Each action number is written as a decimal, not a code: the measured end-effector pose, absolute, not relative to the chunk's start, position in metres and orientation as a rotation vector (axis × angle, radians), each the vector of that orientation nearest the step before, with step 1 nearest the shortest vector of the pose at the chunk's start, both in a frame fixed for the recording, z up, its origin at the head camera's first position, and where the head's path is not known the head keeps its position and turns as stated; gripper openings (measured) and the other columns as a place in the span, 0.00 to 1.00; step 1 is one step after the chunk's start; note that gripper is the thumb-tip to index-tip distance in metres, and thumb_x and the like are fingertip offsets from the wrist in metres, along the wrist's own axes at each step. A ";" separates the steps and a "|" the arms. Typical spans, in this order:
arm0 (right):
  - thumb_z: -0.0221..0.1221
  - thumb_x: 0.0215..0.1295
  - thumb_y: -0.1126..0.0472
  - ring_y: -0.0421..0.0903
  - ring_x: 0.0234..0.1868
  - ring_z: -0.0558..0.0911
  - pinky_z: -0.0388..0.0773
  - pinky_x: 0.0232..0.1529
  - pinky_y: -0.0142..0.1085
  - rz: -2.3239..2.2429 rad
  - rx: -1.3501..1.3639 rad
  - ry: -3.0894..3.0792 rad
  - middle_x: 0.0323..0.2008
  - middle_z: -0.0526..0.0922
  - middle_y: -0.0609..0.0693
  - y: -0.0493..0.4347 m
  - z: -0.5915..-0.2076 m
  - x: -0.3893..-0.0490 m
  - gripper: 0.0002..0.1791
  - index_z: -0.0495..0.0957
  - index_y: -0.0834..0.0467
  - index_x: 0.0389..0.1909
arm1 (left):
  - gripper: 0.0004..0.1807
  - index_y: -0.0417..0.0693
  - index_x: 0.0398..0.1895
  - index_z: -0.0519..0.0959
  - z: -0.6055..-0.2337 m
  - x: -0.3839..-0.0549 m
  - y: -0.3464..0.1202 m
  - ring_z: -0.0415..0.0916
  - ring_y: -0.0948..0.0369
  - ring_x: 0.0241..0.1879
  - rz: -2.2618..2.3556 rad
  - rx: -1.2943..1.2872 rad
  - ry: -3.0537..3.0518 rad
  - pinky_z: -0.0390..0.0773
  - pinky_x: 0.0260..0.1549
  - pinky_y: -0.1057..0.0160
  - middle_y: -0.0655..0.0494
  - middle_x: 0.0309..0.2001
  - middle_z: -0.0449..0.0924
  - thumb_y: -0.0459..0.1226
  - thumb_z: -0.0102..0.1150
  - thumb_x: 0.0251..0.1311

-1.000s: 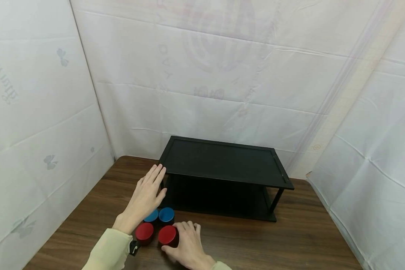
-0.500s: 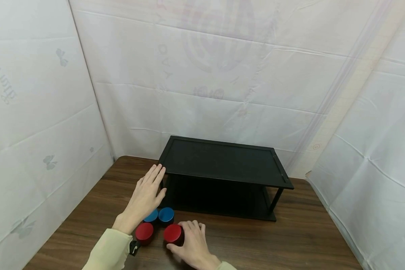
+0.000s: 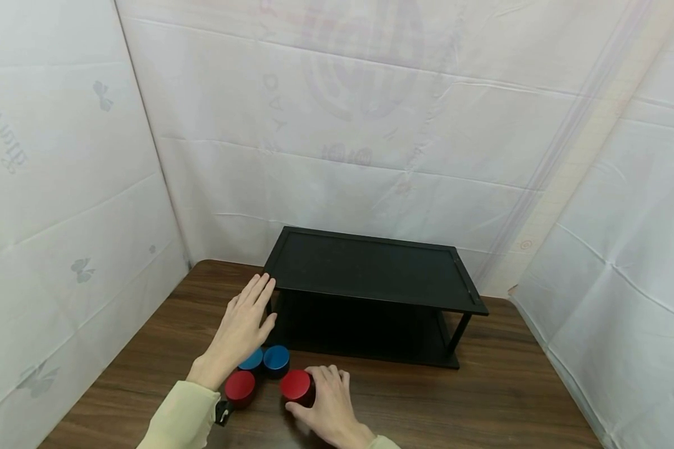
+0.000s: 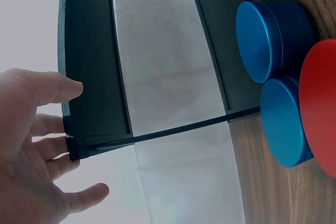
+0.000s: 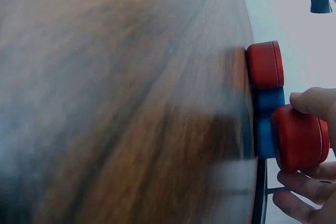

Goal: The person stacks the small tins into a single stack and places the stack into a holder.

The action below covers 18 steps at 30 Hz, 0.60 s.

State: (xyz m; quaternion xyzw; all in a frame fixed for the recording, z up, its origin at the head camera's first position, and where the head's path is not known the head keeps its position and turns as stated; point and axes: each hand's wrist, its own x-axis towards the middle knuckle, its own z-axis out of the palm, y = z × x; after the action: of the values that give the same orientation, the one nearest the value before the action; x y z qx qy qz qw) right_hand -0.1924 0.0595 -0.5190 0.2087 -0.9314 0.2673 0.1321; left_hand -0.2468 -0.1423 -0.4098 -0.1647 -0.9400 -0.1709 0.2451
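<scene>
My right hand grips a round red tin from its right side, thumb at the front and fingers behind. In the right wrist view the held tin is close over the table. My left hand reaches with straight fingers to the left front corner of a black two-tier shelf; in the left wrist view its fingertips are at the top board's edge. Beneath the left forearm stands a second red tin. Behind it are two blue tins, side by side, one partly hidden by the left wrist.
The shelf's lower board lies on the brown wooden table, with a support post at the right. White printed sheets hang behind and at both sides. A black strap circles the left wrist.
My right hand has moved the red tin a little to the right, widening its gap from the other red tin. The left hand and the shelf have stayed in place.
</scene>
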 end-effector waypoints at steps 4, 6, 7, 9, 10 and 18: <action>0.69 0.50 0.40 0.40 0.42 0.72 0.65 0.47 0.47 0.770 0.589 -2.704 0.42 0.82 0.44 0.064 -0.519 -0.193 0.29 0.76 0.52 0.48 | 0.36 0.39 0.71 0.61 -0.410 -0.247 -0.142 0.53 0.46 0.73 -0.467 -0.449 -2.567 0.64 0.62 0.36 0.41 0.72 0.58 0.37 0.62 0.60; 0.69 0.49 0.40 0.40 0.43 0.72 0.65 0.48 0.47 0.763 0.582 -2.701 0.42 0.82 0.44 0.066 -0.519 -0.193 0.29 0.76 0.52 0.48 | 0.36 0.39 0.71 0.61 -0.410 -0.247 -0.143 0.53 0.45 0.73 -0.467 -0.449 -2.568 0.64 0.62 0.36 0.41 0.72 0.58 0.37 0.62 0.60; 0.69 0.49 0.40 0.40 0.43 0.72 0.65 0.48 0.47 0.760 0.580 -2.697 0.42 0.82 0.44 0.068 -0.518 -0.193 0.29 0.76 0.52 0.48 | 0.36 0.39 0.71 0.61 -0.410 -0.247 -0.143 0.53 0.45 0.73 -0.467 -0.449 -2.568 0.64 0.62 0.36 0.41 0.73 0.58 0.37 0.62 0.60; 0.70 0.49 0.41 0.40 0.43 0.72 0.65 0.48 0.47 0.752 0.577 -2.686 0.42 0.82 0.44 0.070 -0.518 -0.193 0.29 0.76 0.52 0.48 | 0.36 0.39 0.71 0.61 -0.410 -0.247 -0.143 0.53 0.45 0.73 -0.470 -0.450 -2.567 0.64 0.62 0.36 0.41 0.72 0.58 0.37 0.62 0.60; 0.70 0.49 0.41 0.40 0.43 0.72 0.65 0.48 0.46 0.750 0.575 -2.682 0.42 0.82 0.44 0.072 -0.518 -0.193 0.29 0.76 0.52 0.48 | 0.36 0.39 0.71 0.61 -0.410 -0.247 -0.143 0.53 0.45 0.73 -0.472 -0.450 -2.567 0.64 0.62 0.36 0.41 0.72 0.58 0.37 0.62 0.60; 0.70 0.49 0.40 0.40 0.42 0.72 0.65 0.47 0.45 0.735 0.558 -2.662 0.41 0.81 0.44 0.080 -0.519 -0.194 0.30 0.77 0.53 0.48 | 0.36 0.39 0.71 0.60 -0.411 -0.247 -0.143 0.53 0.45 0.73 -0.481 -0.451 -2.566 0.64 0.62 0.36 0.41 0.73 0.58 0.37 0.61 0.61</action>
State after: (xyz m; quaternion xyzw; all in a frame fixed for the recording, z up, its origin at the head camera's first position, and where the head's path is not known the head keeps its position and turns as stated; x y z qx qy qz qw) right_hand -0.1943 0.0799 -0.5186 0.1956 -0.9324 0.2575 0.1613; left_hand -0.2473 -0.1427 -0.4106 -0.1652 -0.9394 -0.1761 0.2434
